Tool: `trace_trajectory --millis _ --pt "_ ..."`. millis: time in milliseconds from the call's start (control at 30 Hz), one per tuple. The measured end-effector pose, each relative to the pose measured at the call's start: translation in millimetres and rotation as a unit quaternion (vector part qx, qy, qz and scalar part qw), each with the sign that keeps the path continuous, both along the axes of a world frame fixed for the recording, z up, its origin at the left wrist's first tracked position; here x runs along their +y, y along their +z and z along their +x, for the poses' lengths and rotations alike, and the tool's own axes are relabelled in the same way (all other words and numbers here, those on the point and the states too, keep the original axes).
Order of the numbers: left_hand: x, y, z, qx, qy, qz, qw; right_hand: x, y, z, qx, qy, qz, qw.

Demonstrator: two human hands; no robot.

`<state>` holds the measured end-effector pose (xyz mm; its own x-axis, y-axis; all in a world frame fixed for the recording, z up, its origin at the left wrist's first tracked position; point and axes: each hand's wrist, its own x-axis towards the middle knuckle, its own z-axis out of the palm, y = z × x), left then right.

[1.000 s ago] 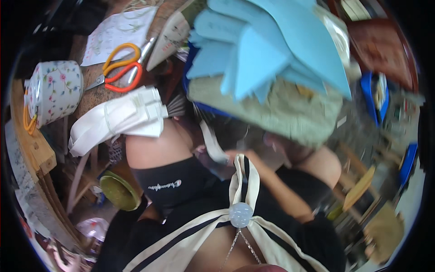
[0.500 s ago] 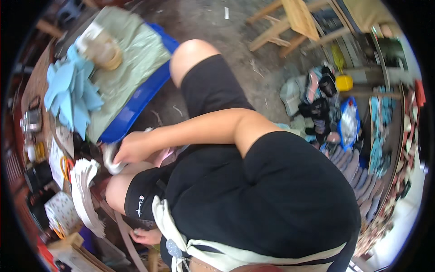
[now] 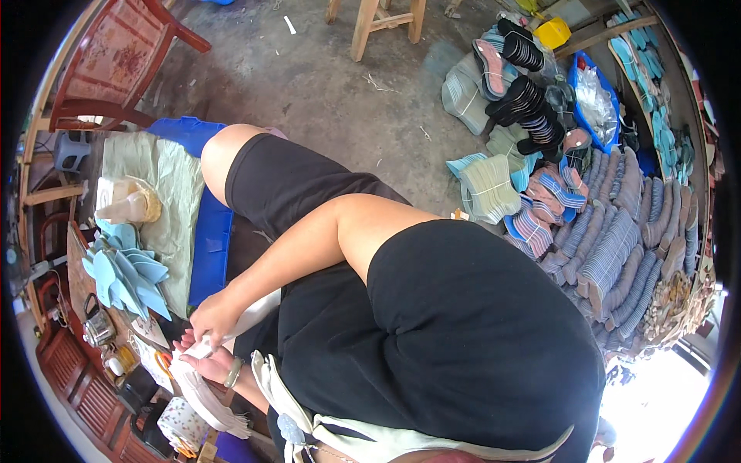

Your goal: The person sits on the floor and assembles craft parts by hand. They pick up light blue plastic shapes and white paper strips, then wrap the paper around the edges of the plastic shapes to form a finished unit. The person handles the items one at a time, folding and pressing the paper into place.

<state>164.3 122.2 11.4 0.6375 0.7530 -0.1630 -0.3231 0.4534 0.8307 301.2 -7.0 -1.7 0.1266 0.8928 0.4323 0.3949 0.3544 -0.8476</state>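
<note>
My right hand (image 3: 216, 315) is closed on a white fabric-like strip (image 3: 261, 310); part of the strip trails back over my lap. Just below it, my left hand (image 3: 210, 366), with a bangle on the wrist, is turned palm up. Its fingers are curled round the folded white end between the two hands. Beside the left hand hangs a thick bundle of white strips (image 3: 202, 401). A pile of light blue insole-shaped pieces (image 3: 123, 270) lies near both hands on the table.
A blue tray (image 3: 208, 251) partly covered by a pale plastic sheet (image 3: 170, 189) stands by my knee. Orange-handled scissors (image 3: 163, 361) and a metal kettle (image 3: 98, 322) are at left. Stacked insoles (image 3: 610, 247) fill the right. A wooden stool (image 3: 386, 23) and a red chair (image 3: 116, 58) stand farther off.
My view has turned, showing more stacked insoles. My left hand has come up from beside my leg to meet the right hand at the white strip.
</note>
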Motion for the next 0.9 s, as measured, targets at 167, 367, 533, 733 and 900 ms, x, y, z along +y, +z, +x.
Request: trace_trajectory --millis 167,367,533,733,900 --pt "18 -11 -5 -0.085 -0.083 -0.030 0.993 -1 -9 -7 0.058 -0.077 -0.003 0.995" --pt "27 -12 -29 -0.174 -0.154 -0.125 0.965 -7 9 -30 -0.055 -0.138 0.036 0.988" --pt "-24 8 2 -0.026 -0.005 -0.038 0.999 -30 24 -14 0.017 -0.104 0.018 0.994" --pt "-64 27 14 -0.235 -0.106 -0.076 0.963 -62 70 15 -0.065 -0.131 0.038 0.988" --pt "-64 41 -8 -0.181 -0.032 -0.069 0.980 -38 81 11 -0.044 -0.031 -0.072 0.996"
